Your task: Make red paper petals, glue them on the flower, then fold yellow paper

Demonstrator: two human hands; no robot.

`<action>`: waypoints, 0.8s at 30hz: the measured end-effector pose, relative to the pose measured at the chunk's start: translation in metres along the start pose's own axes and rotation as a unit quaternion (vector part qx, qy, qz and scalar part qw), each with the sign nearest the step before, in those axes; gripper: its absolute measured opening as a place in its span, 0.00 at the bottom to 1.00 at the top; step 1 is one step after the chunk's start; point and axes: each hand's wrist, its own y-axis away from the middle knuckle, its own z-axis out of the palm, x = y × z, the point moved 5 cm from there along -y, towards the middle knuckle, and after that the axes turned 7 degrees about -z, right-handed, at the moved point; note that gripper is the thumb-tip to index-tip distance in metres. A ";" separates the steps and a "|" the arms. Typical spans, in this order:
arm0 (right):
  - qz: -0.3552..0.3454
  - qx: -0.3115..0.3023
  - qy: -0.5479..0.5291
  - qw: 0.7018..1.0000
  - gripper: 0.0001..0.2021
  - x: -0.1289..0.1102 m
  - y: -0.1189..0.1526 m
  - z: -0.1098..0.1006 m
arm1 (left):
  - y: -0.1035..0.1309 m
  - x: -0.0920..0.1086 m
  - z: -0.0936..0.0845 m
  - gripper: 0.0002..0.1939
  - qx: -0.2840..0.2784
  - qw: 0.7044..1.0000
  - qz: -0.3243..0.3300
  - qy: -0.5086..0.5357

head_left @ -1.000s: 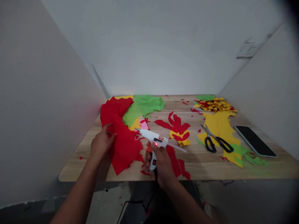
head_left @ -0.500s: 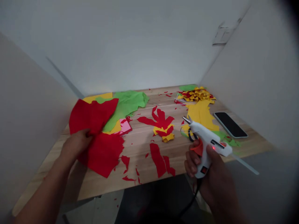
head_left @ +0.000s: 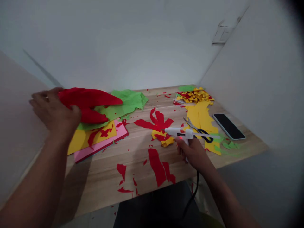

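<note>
At the far left, my left hand (head_left: 55, 109) is open with its fingers spread, its thumb side touching a large red crepe paper sheet (head_left: 87, 98). That sheet lies folded over green paper (head_left: 127, 99) at the back left. My right hand (head_left: 193, 153) is closed round a white hot glue gun (head_left: 177, 130) with a small red light lit. Its nozzle points left, close above a flower-like piece of red paper petals (head_left: 159, 120) with a yellow paper base (head_left: 167, 141). A clear glue stick (head_left: 206, 135) sticks out of the gun's back.
Scissors (head_left: 201, 131) lie on yellow paper strips (head_left: 198, 115), with a phone (head_left: 229, 126) at right. Behind are crumpled yellow and red pieces (head_left: 196, 95). A pink pad (head_left: 102, 142) and yellow sheet (head_left: 80, 137) lie left. Red scraps (head_left: 157, 166) are near the front edge.
My left hand has carried the red sheet back and left onto the green paper and its fingers have spread. My right hand has brought the glue gun left, over the red and yellow flower piece.
</note>
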 end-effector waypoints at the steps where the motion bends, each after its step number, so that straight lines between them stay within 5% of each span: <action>1: -0.006 -0.009 0.051 0.999 0.25 0.000 -0.004 0.002 | 0.018 0.023 0.007 0.19 0.075 0.996 0.058 0.004; 2: -0.018 -0.015 0.095 0.995 0.25 -0.002 -0.008 0.004 | 0.038 0.044 0.021 0.16 0.095 0.989 0.112 0.029; 5: -0.060 -0.014 0.197 0.978 0.22 -0.014 -0.021 0.008 | 0.091 0.091 0.100 0.06 -0.127 0.968 0.202 0.078; 7: -0.059 -0.013 0.240 0.969 0.21 -0.019 -0.028 0.009 | 0.119 0.105 0.144 0.05 -0.233 0.937 0.240 0.099; 9: -0.039 -0.023 0.260 0.964 0.20 -0.020 -0.033 0.009 | 0.132 0.106 0.169 0.05 -0.268 0.926 0.244 0.108; 15: 0.014 -0.069 0.261 0.963 0.20 -0.014 -0.039 0.014 | 0.140 0.095 0.178 0.11 -0.305 0.920 0.240 0.059; 24: -0.021 -0.077 0.297 0.951 0.20 -0.017 -0.047 0.023 | 0.141 0.096 0.181 0.13 -0.311 0.919 0.236 0.046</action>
